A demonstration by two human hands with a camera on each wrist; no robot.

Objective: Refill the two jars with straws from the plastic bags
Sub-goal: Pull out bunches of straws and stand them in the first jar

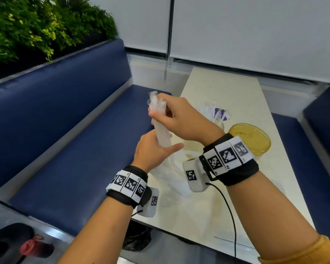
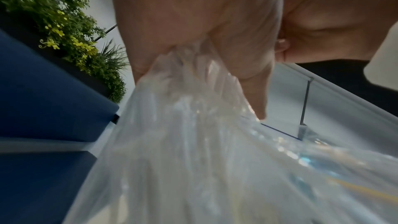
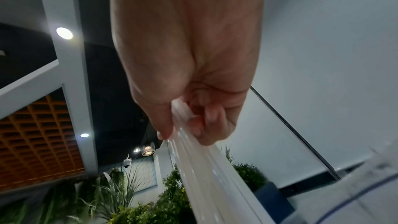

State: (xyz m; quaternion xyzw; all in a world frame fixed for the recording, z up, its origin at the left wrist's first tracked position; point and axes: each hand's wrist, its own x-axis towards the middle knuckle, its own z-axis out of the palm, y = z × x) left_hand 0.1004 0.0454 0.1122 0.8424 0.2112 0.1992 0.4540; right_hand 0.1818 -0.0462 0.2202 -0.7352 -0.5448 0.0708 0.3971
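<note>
We grip a bundle of white wrapped straws (image 1: 161,128) w/ both hands, held up over the near-left edge of the cream table (image 1: 242,103). Our right hand (image 1: 177,119) is clamped round the upper part of the bundle, thumb on one side and curled fingers on the other; the crinkled wrapper ends stick out above it. Our left hand (image 1: 151,151) holds lower down, fingers bunched round the neck of the clear plastic bag (image 1: 168,180) where the straws come out, index finger stretched out to the right. The rest of the bag hangs down from that hand and lies slack on the table between our wrists.

In the left wrist view the bag (image 2: 193,142) fans out wide below the fingers (image 2: 254,91) (too blurry to count straws inside). In the right wrist view the straws (image 3: 206,168) run down and away from the closed fist (image 3: 189,74).

Behind the right hand sits a clear jar (image 1: 218,122) w/ a few straws and a purple label, partly hidden. Just right of it lies a round yellow lid (image 1: 251,139) w/ handwriting on it. A navy bench (image 1: 65,130) runs along the left, plants (image 1: 36,25) behind it.
</note>
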